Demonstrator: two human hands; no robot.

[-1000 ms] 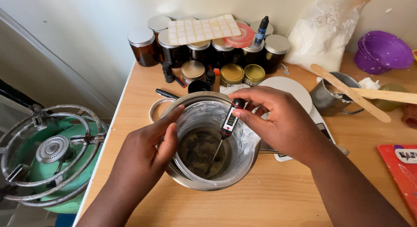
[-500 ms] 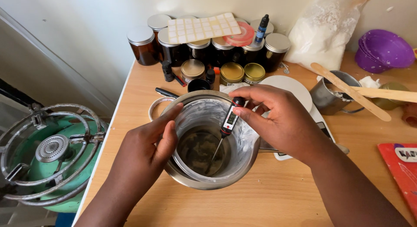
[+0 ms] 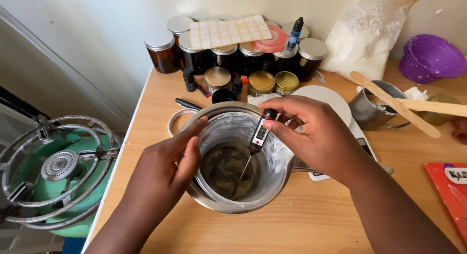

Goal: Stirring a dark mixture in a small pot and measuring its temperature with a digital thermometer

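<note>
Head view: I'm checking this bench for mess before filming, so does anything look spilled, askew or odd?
Nothing is spilled. The pot has white residue smeared up its inner wall, with murky liquid at the bottom. A sheet of labels lies loosely across the jar lids, and a wooden stick leans out of the metal cup.

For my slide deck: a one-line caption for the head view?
Left hand steadies a steel pot while right hand dips a probe thermometer inside.
</note>
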